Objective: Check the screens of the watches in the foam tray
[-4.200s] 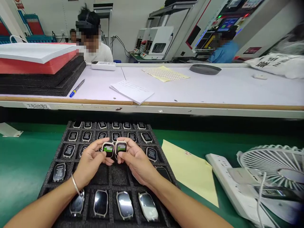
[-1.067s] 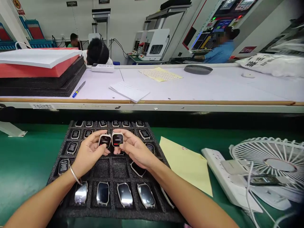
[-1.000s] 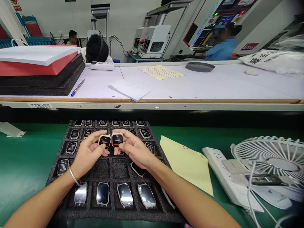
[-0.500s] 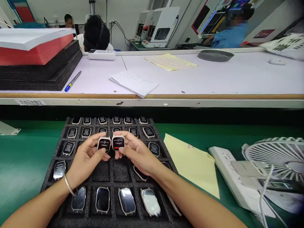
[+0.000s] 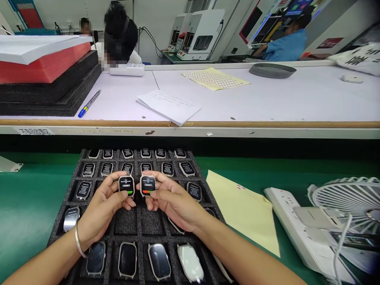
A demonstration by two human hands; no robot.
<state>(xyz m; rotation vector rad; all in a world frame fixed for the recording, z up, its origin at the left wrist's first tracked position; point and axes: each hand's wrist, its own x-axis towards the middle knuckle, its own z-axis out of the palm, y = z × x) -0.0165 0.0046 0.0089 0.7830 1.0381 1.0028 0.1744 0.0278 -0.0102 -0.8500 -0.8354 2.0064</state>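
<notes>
Left watch (image 5: 126,183) and right watch (image 5: 147,183) sit pinched in your left hand (image 5: 103,204) and right hand (image 5: 173,202), so a loosened grip could drop either onto the foam tray (image 5: 139,236).

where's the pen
In the head view, the pen lies at upper left on the white shelf, just right of the black foam, with the white papers further right.

Held watches (image 5: 126,182): smooth, metallic-looking rims. Tray (image 5: 126,221): matt, rough, foam-like. Seated watches (image 5: 127,259) toward its near edge: glossy, glass-like faces.
</notes>
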